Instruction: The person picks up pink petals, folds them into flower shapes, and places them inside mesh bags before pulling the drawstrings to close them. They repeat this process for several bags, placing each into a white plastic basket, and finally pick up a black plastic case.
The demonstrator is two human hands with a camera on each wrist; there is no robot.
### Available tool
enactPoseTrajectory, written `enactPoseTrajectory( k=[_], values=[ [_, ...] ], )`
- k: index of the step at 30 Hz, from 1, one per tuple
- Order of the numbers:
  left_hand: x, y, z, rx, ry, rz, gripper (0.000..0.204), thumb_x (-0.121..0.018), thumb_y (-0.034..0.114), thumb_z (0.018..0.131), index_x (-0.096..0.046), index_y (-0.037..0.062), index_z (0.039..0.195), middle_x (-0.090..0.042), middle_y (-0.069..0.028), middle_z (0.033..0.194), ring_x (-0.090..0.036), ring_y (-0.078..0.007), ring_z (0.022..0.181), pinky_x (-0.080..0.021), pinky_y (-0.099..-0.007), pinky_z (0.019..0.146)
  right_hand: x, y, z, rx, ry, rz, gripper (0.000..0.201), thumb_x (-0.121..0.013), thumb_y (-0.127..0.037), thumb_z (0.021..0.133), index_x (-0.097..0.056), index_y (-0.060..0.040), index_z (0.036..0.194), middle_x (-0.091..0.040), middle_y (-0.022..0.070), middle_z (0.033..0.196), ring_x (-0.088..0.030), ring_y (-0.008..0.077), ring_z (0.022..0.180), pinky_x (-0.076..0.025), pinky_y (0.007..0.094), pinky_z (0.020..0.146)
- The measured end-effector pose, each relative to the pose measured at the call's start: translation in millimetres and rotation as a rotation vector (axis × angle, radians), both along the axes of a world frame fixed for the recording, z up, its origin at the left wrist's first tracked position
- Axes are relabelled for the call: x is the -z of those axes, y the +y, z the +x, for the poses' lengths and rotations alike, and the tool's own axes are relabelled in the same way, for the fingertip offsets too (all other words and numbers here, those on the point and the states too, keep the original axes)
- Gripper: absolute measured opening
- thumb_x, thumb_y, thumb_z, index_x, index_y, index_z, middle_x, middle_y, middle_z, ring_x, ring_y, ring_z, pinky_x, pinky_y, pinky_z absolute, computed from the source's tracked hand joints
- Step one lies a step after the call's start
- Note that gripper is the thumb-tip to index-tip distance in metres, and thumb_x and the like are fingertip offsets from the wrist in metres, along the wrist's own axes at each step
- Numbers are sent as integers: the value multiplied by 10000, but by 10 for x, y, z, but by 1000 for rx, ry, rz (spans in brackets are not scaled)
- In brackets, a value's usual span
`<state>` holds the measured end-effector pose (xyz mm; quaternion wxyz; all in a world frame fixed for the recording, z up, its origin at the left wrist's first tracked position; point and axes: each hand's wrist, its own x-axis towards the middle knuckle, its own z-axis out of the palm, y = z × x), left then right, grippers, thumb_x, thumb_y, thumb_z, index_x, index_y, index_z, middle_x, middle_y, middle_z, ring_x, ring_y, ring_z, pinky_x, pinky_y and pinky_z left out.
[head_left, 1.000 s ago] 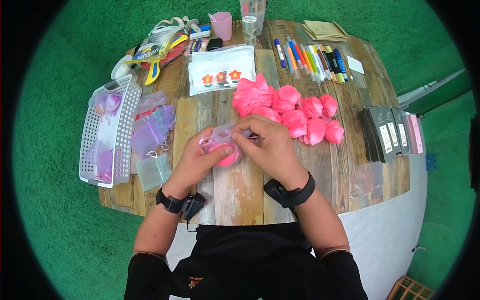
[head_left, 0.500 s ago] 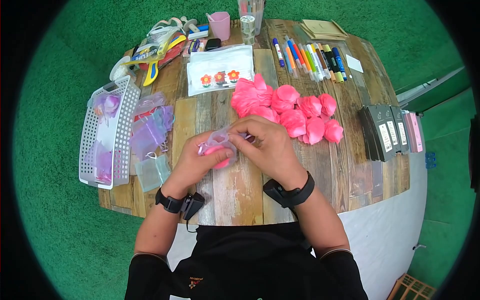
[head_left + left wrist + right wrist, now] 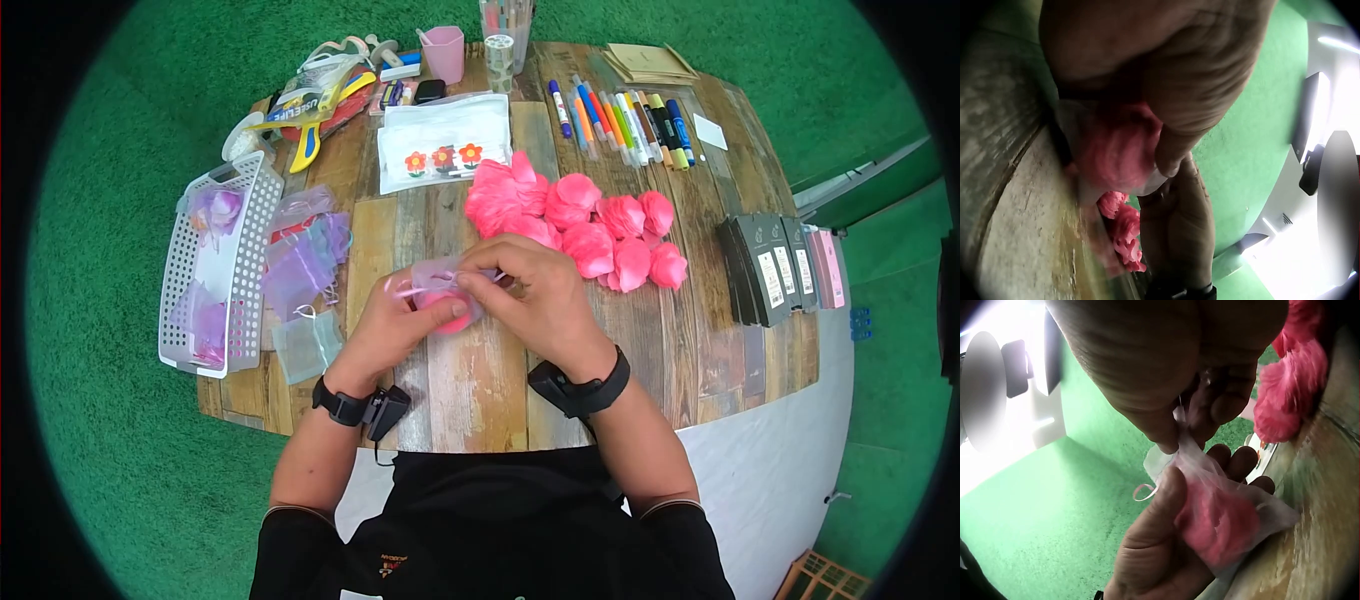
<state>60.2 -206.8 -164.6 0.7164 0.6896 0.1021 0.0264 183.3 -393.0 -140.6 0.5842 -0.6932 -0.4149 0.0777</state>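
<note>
A sheer pale lilac drawstring pouch [image 3: 1272, 515] with pink petals [image 3: 1219, 522] inside hangs between both hands. My left hand [image 3: 392, 322] grips its body, the thumb on the near side and fingers behind it. With thumb and fingers, my right hand [image 3: 545, 292] pinches the gathered neck in the right wrist view. A thin ribbon loop [image 3: 1142, 493] sticks out beside the left thumb. Pink petal stacks [image 3: 588, 247] lie on the table just beyond the right hand.
A white basket [image 3: 246, 290] with filled pouches stands left, beside flat lilac pouches [image 3: 295, 275] and a pale blue pouch [image 3: 303, 345]. A flowered zip bag [image 3: 445, 130], markers [image 3: 625, 125] and a pink cup [image 3: 443, 55] lie farther back. Black boxes [image 3: 758, 270] stand right.
The pouch's mouth, spread in a round opening half a second ago, now looks flatter and narrower. Both hands keep nearly the same place.
</note>
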Motion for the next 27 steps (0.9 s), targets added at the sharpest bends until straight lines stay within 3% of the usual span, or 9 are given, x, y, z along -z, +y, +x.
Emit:
enactPoseTrajectory(
  k=[4,7,10,14,19,22,27],
  values=[
    [-156,-74,-13,-104,-156,-51,452,-735,258,1061,-675,-15,1417,-726,-91,1348,-664,-162,1235,-503,-349,1101,-12,-2,11,11,-15,-12,115,-792,-93,936,-759,-10,1007,-752,132,978,-750,300,880,-592,378,777],
    [-181,61,-51,-68,-106,71,442,-673,313,1099,-699,-27,1381,-729,-105,1329,-657,-186,1246,-482,-363,1120,-41,0,14,-4,9,-41,135,-795,-95,937,-759,-9,1035,-758,131,996,-754,294,889,-598,367,789],
    [-94,143,-44,-129,-178,223,345,-600,241,1139,-743,-25,1306,-736,-104,1278,-671,-181,1190,-510,-326,1046,-22,-2,21,-5,61,-57,194,-807,-91,930,-765,-12,1103,-767,132,1038,-760,279,917,-605,357,813],
    [-127,168,-42,-175,-255,394,324,-609,232,1130,-773,-25,1236,-735,-113,1199,-683,-206,1120,-514,-323,994,-11,-23,19,-13,110,-45,315,-827,-73,911,-766,-25,1217,-777,134,1098,-767,253,957,-610,348,840],
    [-240,207,-125,-192,-219,563,348,-606,261,1135,-783,-29,1208,-708,-80,1110,-654,-177,1063,-508,-316,969,-35,-103,78,-58,60,-95,306,-827,-61,908,-783,-31,1209,-783,130,1100,-767,235,960,-607,342,838],
    [-220,220,-164,-262,-242,538,303,-629,239,1116,-792,-2,1200,-679,-73,996,-651,-195,955,-507,-317,865,-63,-97,70,-28,70,-118,262,-823,-71,914,-797,-34,1172,-787,128,1072,-767,241,945,-603,347,836],
    [-241,271,-270,-274,-239,555,318,-614,246,1129,-787,-21,1139,-625,-31,929,-579,-133,863,-463,-280,776,-105,-106,48,23,-37,-129,211,-815,-83,925,-802,-33,1130,-784,128,1027,-758,270,904,-590,364,813]
  ],
)
